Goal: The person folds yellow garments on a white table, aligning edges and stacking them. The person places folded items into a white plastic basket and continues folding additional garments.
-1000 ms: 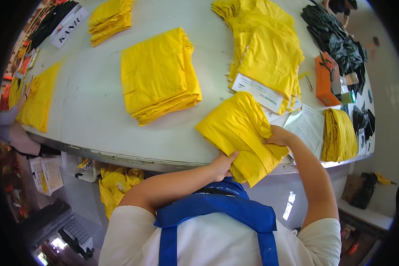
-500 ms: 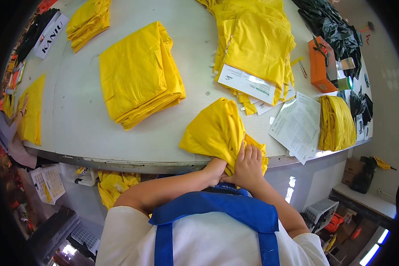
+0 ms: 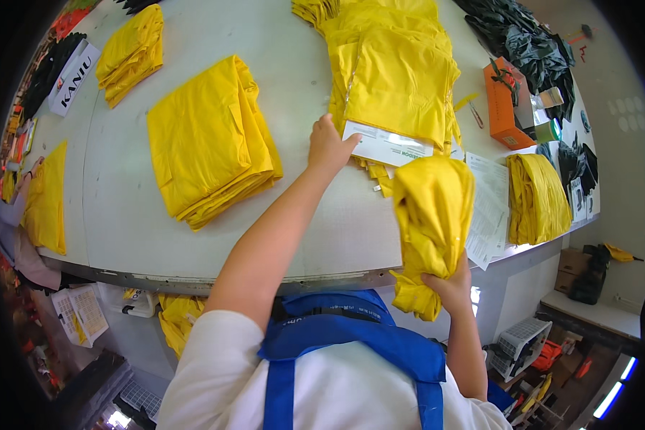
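My right hand (image 3: 448, 283) is wrapped round the lower part of a bunched yellow cloth bundle (image 3: 433, 208), which it holds up over the table's front edge. Reaching forward, my left hand (image 3: 330, 149) is at the near left corner of a stack of flat clear bags (image 3: 401, 79) with yellow cloth inside. Its thumb is spread from its fingers and lies by the white printed card (image 3: 387, 145) at the bag's end. Nothing shows in that hand, though its fingertips are partly hidden.
A large folded yellow cloth (image 3: 208, 136) lies left of centre, a smaller folded stack (image 3: 130, 54) beyond it. To the right are printed sheets (image 3: 489, 190), a folded yellow bundle (image 3: 537, 199), an orange box (image 3: 505, 107) and dark plastic (image 3: 527, 46). Another person's arm (image 3: 20, 197) is at far left.
Both hands were together on the yellow bundle at the table edge. My left hand has let go and moved forward to the bag stack; my right has lifted the bundle to the right.
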The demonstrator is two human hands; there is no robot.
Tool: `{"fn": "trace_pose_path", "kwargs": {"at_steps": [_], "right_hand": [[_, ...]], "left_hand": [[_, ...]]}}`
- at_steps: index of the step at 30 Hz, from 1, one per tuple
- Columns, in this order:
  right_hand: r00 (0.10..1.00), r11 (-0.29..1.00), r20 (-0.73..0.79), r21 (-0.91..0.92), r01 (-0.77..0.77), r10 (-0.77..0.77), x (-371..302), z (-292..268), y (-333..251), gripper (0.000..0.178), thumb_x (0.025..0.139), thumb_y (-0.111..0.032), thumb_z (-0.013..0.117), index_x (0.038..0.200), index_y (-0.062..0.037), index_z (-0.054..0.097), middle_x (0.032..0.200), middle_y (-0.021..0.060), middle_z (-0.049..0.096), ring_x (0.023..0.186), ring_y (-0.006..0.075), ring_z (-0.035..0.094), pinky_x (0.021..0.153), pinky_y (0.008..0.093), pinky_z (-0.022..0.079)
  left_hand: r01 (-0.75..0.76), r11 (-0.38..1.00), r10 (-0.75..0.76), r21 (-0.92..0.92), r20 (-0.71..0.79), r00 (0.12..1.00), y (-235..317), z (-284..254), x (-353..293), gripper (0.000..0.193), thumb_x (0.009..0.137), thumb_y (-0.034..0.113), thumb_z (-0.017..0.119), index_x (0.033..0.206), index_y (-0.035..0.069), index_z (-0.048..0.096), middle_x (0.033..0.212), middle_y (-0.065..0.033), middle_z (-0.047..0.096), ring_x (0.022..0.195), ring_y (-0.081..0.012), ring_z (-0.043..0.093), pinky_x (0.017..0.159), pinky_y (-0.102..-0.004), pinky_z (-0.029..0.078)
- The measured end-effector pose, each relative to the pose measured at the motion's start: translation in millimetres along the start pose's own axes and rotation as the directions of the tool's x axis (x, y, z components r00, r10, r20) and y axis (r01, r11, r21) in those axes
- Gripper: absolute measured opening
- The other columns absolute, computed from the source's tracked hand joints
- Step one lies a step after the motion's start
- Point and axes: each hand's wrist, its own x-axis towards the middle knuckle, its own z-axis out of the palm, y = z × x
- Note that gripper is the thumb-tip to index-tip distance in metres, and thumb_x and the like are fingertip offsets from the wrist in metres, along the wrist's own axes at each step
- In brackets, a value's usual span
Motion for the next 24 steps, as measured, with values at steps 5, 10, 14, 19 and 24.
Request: {"fn": "trace_pose_path", "kwargs": {"at_steps": [5, 10, 14, 19, 24], "right_hand": [[0.999, 0.901, -0.023, 0.433, -0.024, 0.037, -12, -24, 5, 0.078, 0.061, 0.004, 0.071, 0.132, 0.0007, 0.04, 0.118, 0.0114, 0.057, 0.106, 0.0234, 0.057, 0.092, 0.035, 0.046], [0.996, 0.891, -0.081, 0.454, 0.011, 0.029, -6, -56, 2, 0.075, 0.062, 0.004, 0.069, 0.131, 0.0019, 0.04, 0.116, 0.0125, 0.058, 0.102, 0.0236, 0.059, 0.089, 0.0342, 0.048], [1.0, 0.88, 0.023, 0.474, -0.021, 0.011, 17, -53, -4, 0.073, 0.064, 0.003, 0.069, 0.131, 0.0027, 0.041, 0.117, 0.0133, 0.058, 0.104, 0.0231, 0.059, 0.089, 0.0336, 0.048], [0.986, 0.917, 0.165, 0.391, -0.074, 0.009, 48, -13, 24, 0.073, 0.064, -0.002, 0.073, 0.13, 0.0041, 0.042, 0.117, 0.014, 0.059, 0.102, 0.0232, 0.059, 0.089, 0.0331, 0.048], [0.976, 0.936, 0.213, 0.332, -0.115, 0.045, 58, 7, 55, 0.067, 0.066, -0.004, 0.072, 0.126, 0.0051, 0.043, 0.117, 0.0158, 0.059, 0.101, 0.0241, 0.06, 0.088, 0.0342, 0.049]], "left_hand": [[0.071, 0.979, -0.126, 0.193, 0.289, 0.949, 14, 11, 12, 0.048, 0.075, 0.027, 0.076, 0.109, -0.001, 0.056, 0.1, -0.018, 0.065, 0.096, -0.0325, 0.063, 0.082, -0.0398, 0.051], [0.412, 0.786, -0.201, -0.461, 0.441, 0.875, -4, -31, -81, 0.03, 0.084, 0.016, 0.068, 0.106, -0.001, 0.057, 0.099, -0.0145, 0.065, 0.092, -0.0237, 0.064, 0.073, -0.0357, 0.053], [0.56, 0.754, -0.44, -0.344, 0.369, 0.819, -19, -77, -181, 0.029, 0.087, 0.018, 0.066, 0.104, -0.003, 0.055, 0.094, -0.0133, 0.065, 0.061, -0.02, 0.064, 0.041, -0.0289, 0.05], [0.461, 0.88, -0.419, -0.116, 0.272, 0.867, -46, -96, -218, 0.032, 0.088, 0.024, 0.065, 0.102, -0.003, 0.054, 0.079, -0.0125, 0.065, 0.049, -0.0189, 0.061, 0.039, -0.0289, 0.048], [0.716, 0.675, -0.6, -0.178, 0.432, 0.673, -55, -95, -236, 0.042, 0.089, 0.037, 0.062, 0.099, -0.003, 0.054, 0.073, -0.0148, 0.064, 0.049, -0.0202, 0.061, 0.039, -0.03, 0.046]]}}
